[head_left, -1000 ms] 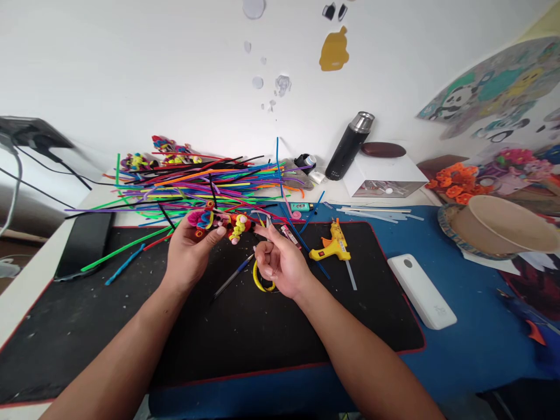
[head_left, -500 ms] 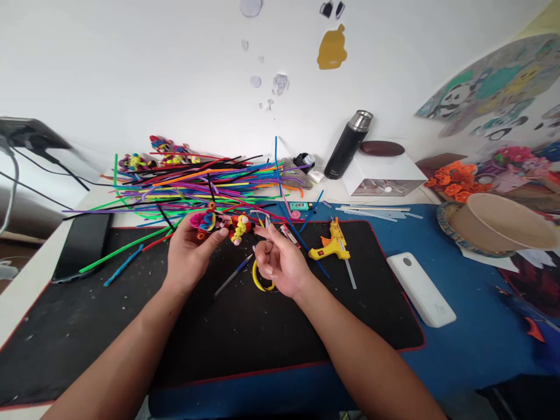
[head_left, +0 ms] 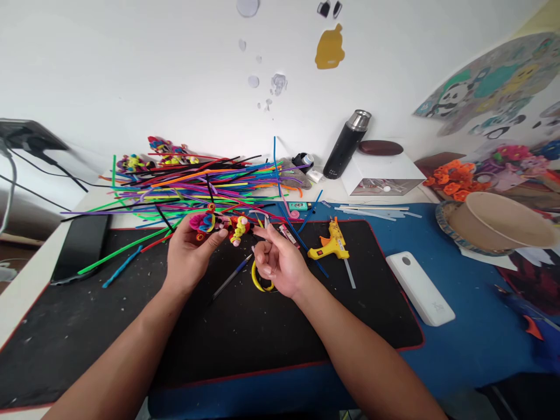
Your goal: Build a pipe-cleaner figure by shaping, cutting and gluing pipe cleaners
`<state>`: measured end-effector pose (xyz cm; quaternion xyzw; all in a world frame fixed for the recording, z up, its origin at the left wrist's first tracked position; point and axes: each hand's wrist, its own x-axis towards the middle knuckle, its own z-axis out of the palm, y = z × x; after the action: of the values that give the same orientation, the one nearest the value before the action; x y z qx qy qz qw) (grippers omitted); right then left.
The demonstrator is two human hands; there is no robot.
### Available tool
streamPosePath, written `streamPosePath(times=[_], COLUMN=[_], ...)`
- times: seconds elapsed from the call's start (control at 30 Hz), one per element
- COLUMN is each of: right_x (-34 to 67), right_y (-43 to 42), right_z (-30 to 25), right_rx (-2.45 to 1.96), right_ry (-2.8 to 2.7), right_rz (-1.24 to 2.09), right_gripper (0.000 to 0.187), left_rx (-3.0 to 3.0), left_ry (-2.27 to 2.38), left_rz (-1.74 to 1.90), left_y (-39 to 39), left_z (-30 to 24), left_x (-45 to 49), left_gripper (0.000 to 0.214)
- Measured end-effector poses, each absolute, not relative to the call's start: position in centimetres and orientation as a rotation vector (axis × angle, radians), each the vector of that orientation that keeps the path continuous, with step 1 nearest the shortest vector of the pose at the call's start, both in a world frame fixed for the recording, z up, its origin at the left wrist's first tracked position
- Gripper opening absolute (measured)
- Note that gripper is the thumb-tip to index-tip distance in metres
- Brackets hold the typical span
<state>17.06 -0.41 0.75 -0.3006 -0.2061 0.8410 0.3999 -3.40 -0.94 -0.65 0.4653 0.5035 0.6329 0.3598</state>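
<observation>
My left hand [head_left: 189, 256] is closed round a pipe-cleaner doll [head_left: 238, 229] with pink, blue, yellow and red fuzzy parts. The thumb presses on it from the near side, and the doll lies sideways with one end to the right. My right hand [head_left: 282, 259] is close by, its index finger stretched to the doll's dark right end and its other fingers loosely curled. Below those fingers shows a yellow loop [head_left: 261, 284], partly covered by the hand; I cannot tell what it belongs to. A pen [head_left: 231, 277] lies on the black mat [head_left: 245, 338] between my forearms.
Loose pipe cleaners [head_left: 196, 181] form a wide pile behind my hands, with more fuzzy figures [head_left: 168, 151] at its back. A yellow glue gun [head_left: 330, 242] rests at right, near a white power bank [head_left: 420, 289]. Behind stand a black thermos [head_left: 345, 146] and glue sticks [head_left: 376, 211].
The whole view has shifted very slightly. Both hands keep their places at the doll, and nothing else has visibly moved.
</observation>
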Motion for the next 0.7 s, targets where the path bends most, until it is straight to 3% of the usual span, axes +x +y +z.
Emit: streamPosePath(times=[0.7], right_x=[17.09], right_y=[-0.28], right_z=[0.72], right_rx=[-0.740], right_ry=[-0.521], right_rz=[2.131], right_gripper=[0.049], left_rx=[1.210], left_ry=[1.276], left_rz=[1.632], left_y=[-1.03], left_z=[-0.70], left_x=[-3.35], left_gripper=[0.036])
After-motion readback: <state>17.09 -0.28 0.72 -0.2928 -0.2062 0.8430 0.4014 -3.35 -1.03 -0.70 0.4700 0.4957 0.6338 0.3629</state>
